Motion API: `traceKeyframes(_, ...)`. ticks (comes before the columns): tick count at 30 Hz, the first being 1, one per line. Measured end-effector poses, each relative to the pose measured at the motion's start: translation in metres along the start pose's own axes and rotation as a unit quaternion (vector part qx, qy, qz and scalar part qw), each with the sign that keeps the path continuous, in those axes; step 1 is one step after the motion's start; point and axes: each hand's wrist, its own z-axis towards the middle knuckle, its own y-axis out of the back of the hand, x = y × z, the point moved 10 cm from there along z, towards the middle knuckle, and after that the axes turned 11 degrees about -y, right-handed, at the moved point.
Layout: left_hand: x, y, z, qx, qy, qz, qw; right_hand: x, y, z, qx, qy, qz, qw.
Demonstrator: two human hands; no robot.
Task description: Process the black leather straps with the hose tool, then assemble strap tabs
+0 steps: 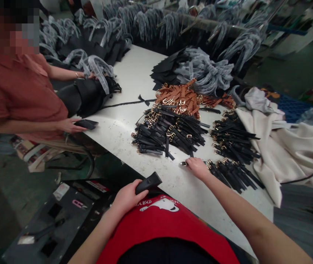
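My left hand (127, 198) is closed around a black oblong piece (148, 182) with a squared end, held just over the table's near edge, in front of the red apron. I cannot make out exactly what this piece is. Over on the tabletop, my right hand (197, 168) pinches a short buckle strap (184, 163), its metal buckle poking out to the left of the fingers. Beyond that hand lies a heap of black buckle straps (170, 130). Just to its right, more black straps (229, 174) lie side by side in a row.
Brown buckle straps (178, 97) are piled behind the black heap. Another black strap pile (232, 137) sits beside cream cloth (288, 146) on the white table (117, 137). At left a co-worker's hand (72, 125) holds a similar black piece (87, 124). Wrapped handles (204, 71) lie farther back.
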Motion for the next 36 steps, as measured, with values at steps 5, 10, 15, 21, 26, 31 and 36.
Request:
traceKeyframes(5, -0.002, -0.011, 0.000, 0.018, -0.018, 0.009, 1.000, 0.027, -0.026, -0.045, -0.006, -0.047, 0.106, 0.993)
traceKeyframes(10, -0.012, -0.023, 0.006, 0.037, -0.047, 0.032, 0.998, 0.019, -0.046, -0.061, -0.089, -0.131, 0.269, 0.950)
traceKeyframes(15, -0.030, -0.035, 0.011, 0.046, -0.064, 0.055, 0.995, 0.017, -0.051, -0.059, -0.106, -0.158, 0.312, 0.931)
traceKeyframes(21, -0.057, -0.055, 0.012, 0.075, -0.074, 0.112, 0.988, 0.016, -0.049, -0.060, -0.098, -0.213, 0.285, 0.929)
traceKeyframes(26, -0.082, -0.072, 0.026, 0.094, -0.077, 0.184, 0.975, 0.007, -0.050, -0.069, -0.086, -0.158, 0.295, 0.938)
traceKeyframes(31, -0.116, -0.093, 0.068, 0.110, -0.090, 0.267, 0.953, -0.001, -0.053, -0.072, -0.075, -0.153, 0.293, 0.941)
traceKeyframes(36, -0.130, -0.100, 0.092, 0.127, -0.091, 0.318, 0.935, 0.002, -0.050, -0.071, -0.068, -0.135, 0.295, 0.943)
